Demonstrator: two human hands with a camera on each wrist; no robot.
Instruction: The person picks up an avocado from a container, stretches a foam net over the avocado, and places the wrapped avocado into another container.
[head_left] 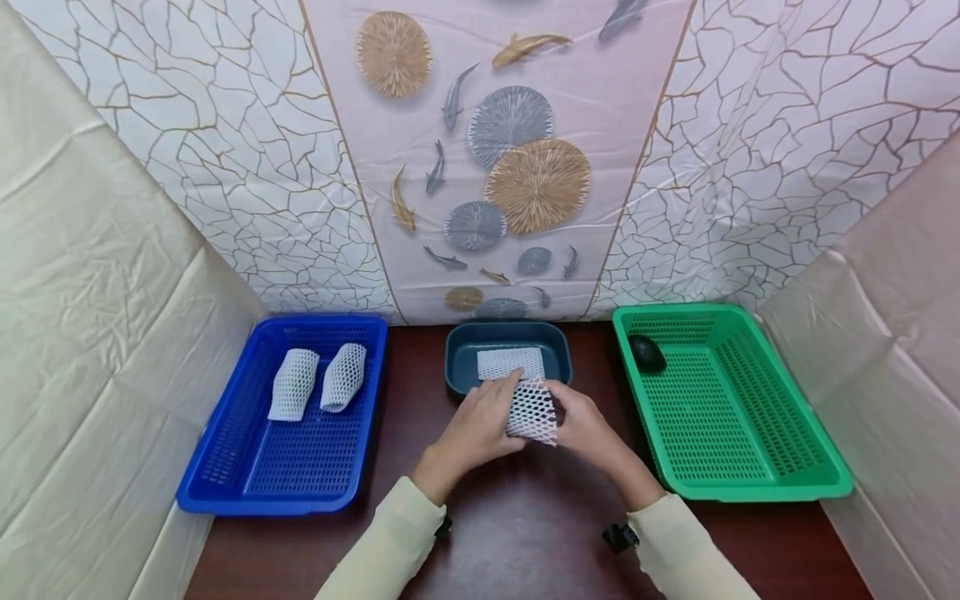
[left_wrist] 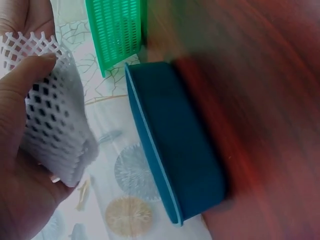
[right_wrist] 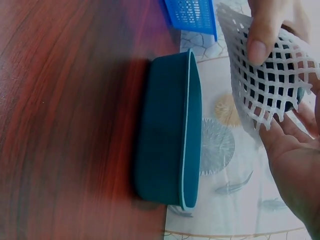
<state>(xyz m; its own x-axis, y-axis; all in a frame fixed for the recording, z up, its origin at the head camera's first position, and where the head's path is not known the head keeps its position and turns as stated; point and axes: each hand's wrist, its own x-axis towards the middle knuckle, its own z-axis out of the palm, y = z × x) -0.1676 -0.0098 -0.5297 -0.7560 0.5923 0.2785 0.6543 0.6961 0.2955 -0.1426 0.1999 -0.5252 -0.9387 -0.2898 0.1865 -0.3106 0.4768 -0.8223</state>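
A white foam net sleeve (head_left: 531,412) is held between both hands above the near rim of the teal basin (head_left: 452,367). Through its mesh, in the right wrist view, shows a dark, smooth avocado (right_wrist: 300,94). My left hand (head_left: 476,421) grips the sleeve, its thumb lying on the mesh and its fingers behind. At the sleeve's right end, my right hand (head_left: 588,427) holds the avocado's end, fingers beneath and thumb by the net's edge. Another white foam net (head_left: 510,363) lies flat in the basin.
A blue basket (head_left: 300,475) on the left holds two white net-wrapped pieces (head_left: 293,385). On the right, a green basket (head_left: 750,417) holds one dark avocado (head_left: 647,354) in its far left corner. Patterned cloth walls (head_left: 480,167) enclose the dark wooden table (head_left: 517,533).
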